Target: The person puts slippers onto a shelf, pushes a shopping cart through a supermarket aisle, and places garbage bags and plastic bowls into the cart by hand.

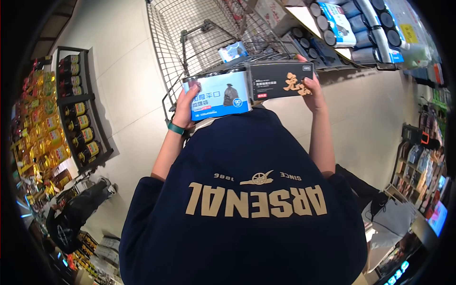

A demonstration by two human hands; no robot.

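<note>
While the left hand is gripping the left end of the blue pack and the right hand the right end of the black box, thumbs pressing the fronts, other fingers mostly hidden, both items are hovering at the near edge of the cart. A slackening thumb could be letting either tip inward. Printed faces are pointing toward the wearer, long axes running left to right.
</note>
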